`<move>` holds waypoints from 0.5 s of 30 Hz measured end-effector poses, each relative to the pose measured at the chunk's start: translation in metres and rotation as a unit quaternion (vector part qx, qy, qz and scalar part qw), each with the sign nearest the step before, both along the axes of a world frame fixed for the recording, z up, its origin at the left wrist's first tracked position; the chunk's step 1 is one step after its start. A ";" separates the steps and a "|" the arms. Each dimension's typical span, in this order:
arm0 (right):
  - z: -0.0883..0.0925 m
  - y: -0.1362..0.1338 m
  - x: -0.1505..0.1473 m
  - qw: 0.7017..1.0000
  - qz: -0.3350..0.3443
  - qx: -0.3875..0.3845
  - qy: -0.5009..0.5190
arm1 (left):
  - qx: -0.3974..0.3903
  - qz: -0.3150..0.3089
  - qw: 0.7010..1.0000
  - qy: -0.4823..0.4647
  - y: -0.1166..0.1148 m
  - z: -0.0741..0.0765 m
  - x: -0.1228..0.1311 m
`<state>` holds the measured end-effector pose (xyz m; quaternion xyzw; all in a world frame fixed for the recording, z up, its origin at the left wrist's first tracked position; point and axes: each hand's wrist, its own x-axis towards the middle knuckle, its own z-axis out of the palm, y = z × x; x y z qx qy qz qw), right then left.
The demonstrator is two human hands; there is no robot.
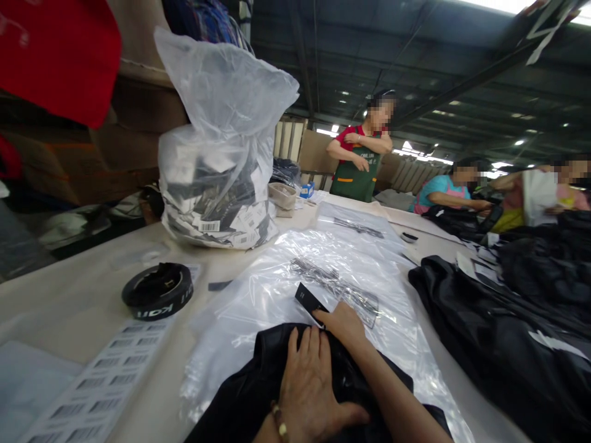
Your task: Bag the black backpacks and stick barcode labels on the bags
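Note:
A black garment [231,394] with a smooth sheen lies folded in front of me, on top of a stack of clear plastic bags [258,289]. Flat on it rests my left hand [309,381], fingers stretched out and thumb pointing right; a beaded bracelet circles the wrist. My right hand [344,326] is just beyond, at the garment's far edge, with thumb and fingers closed on a black hang tag [309,301]. The tag sticks out over the plastic bags and carries small pale print.
Left are a tape roll [157,292] and barcode sticker sheets [104,378]. A large plastic sack of labels [217,184] stands behind. More black garments [489,332] pile up at right. A person in a green apron [360,163] stands across the table; other people work at right.

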<state>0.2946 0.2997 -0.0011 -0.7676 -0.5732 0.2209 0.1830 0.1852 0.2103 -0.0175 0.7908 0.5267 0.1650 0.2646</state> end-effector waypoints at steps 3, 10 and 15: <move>-0.007 0.009 0.002 0.995 -0.002 0.036 0.093 | -0.028 -0.006 0.999 -0.015 0.001 0.004 -0.002; 0.001 0.020 0.014 0.933 -0.004 0.102 0.345 | -0.041 -0.011 0.999 -0.025 0.003 0.008 -0.002; 0.015 -0.018 0.026 0.905 0.088 0.137 0.393 | -0.027 0.018 0.991 -0.127 0.008 0.006 -0.010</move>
